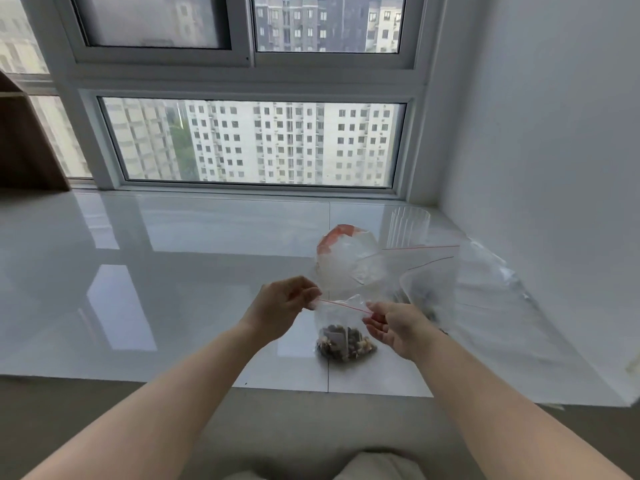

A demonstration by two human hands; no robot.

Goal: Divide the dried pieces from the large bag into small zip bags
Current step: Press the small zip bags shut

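A small clear zip bag with a red seal line hangs upright over the white sill, dark dried pieces gathered in its bottom. My left hand pinches the left end of its seal. My right hand pinches the right end, its other fingers loosely spread. Behind them lies a crumpled white and orange plastic bag. To its right are more clear zip bags with red lines, one holding some dark pieces.
A clear ribbed plastic cup stands at the back right of the glossy white sill. A large clear plastic sheet lies along the right wall. A wooden cabinet stands at the far left, windows behind.
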